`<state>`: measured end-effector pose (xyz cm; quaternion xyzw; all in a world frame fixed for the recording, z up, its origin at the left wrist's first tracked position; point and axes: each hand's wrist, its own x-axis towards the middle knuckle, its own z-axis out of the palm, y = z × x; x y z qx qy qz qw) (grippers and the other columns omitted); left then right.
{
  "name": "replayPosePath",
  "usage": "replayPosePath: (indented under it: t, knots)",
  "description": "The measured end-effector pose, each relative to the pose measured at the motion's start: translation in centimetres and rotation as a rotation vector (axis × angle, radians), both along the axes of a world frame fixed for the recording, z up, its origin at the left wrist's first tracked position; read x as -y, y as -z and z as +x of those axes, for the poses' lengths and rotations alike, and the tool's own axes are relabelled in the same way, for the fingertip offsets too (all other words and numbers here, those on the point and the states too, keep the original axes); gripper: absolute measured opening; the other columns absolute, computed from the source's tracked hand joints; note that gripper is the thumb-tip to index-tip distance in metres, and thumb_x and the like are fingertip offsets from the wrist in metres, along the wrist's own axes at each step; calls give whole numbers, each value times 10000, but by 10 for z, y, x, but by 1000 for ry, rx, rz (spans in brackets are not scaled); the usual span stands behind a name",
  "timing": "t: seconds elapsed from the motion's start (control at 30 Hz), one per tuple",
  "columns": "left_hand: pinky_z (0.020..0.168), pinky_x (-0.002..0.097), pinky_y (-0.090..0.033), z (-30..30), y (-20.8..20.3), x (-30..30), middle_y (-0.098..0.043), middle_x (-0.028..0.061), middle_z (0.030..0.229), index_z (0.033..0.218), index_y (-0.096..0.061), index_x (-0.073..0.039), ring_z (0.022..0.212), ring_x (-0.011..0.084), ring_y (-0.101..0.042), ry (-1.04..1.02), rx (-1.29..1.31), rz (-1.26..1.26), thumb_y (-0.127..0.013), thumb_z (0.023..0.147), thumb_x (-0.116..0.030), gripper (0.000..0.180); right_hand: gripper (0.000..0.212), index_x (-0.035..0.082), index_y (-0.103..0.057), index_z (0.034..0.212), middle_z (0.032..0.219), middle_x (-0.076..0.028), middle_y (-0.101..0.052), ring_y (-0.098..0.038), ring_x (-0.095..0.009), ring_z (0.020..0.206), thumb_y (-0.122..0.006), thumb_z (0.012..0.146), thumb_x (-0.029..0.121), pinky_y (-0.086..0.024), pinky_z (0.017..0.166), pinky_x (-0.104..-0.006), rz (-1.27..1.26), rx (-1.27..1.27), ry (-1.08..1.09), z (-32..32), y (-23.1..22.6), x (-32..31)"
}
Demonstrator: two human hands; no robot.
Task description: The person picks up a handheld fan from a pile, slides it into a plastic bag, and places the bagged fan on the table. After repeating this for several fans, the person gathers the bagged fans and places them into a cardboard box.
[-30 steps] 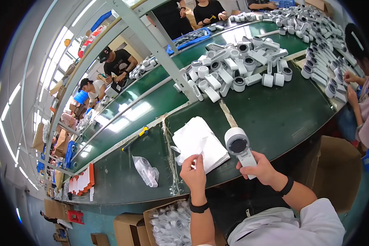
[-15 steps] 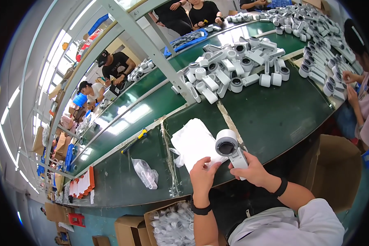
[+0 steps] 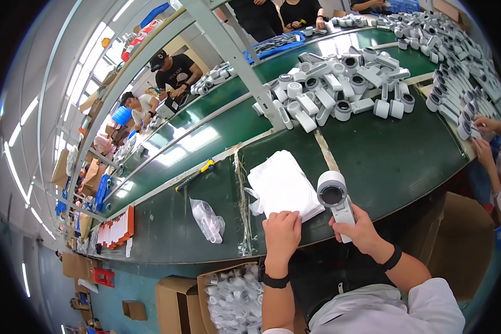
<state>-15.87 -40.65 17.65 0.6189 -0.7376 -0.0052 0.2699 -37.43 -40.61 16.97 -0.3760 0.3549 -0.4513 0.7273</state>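
Observation:
My right hand (image 3: 360, 228) grips the handle of a white hand-held device (image 3: 335, 196) with a round head and a dark opening facing up. It hovers over the near edge of the green table (image 3: 395, 161). My left hand (image 3: 281, 232) rests on the near corner of a stack of white plastic bags (image 3: 283, 186), fingers curled on the top bag. A dark band sits on each wrist.
A large heap of the same white devices (image 3: 339, 92) lies further back, with more rows (image 3: 456, 83) at the right. One bagged device (image 3: 207, 221) lies to the left. A cardboard box of bagged devices (image 3: 234, 298) stands below the table. Other people work along the far side and at the right edge.
My right hand has carried the device slightly right and toward me, beside the bag stack. My left hand has dropped onto the stack's near corner.

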Motion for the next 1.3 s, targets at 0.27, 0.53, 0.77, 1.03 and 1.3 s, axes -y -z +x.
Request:
replayPosePath:
  t: [0.27, 0.53, 0.77, 1.03, 1.3]
  knots:
    - [681, 389, -479, 7, -4, 3, -689, 120, 807, 887, -729, -43, 769, 298, -629, -75, -206, -2, -722, 781, -113, 127, 291, -7, -514, 1076, 905, -97, -634, -602, -160, 619, -655, 823, 17, -504, 570, -295, -11, 7, -13, 1, -2, -1]
    - [663, 338, -474, 13, 1, 6, -674, 128, 758, 905, -738, -50, 718, 260, -629, -94, -379, -54, -740, 812, -155, 140, 298, -6, -515, 1085, 906, -98, -633, -603, -156, 622, -660, 827, 34, -502, 568, -292, -4, 4, -16, 0, 0, -1]
    - [614, 318, -461, 17, -4, 7, -681, 127, 843, 946, -714, -31, 686, 219, -613, -250, -604, 95, -704, 850, -147, 151, 302, -8, -507, 1097, 911, -98, -628, -602, -159, 618, -645, 832, 28, -502, 571, -293, -14, 21, 23, -1, -4, -2]
    - [610, 252, -469, 19, -6, 11, -668, 43, 802, 951, -717, -24, 652, 113, -583, -304, -721, -92, -691, 864, -114, 128, 280, -7, -522, 1083, 915, -86, -631, -605, -141, 648, -653, 839, 33, -509, 601, -290, -16, 64, 84, -2, -2, -6]
    - [587, 238, -451, 21, -8, 19, -661, 80, 741, 1008, -700, 8, 616, 116, -571, -310, -619, -89, -676, 865, -91, 175, 317, -5, -506, 1120, 929, -82, -626, -608, -148, 666, -632, 829, -15, -515, 606, -294, -70, 5, 41, -3, -4, -8]
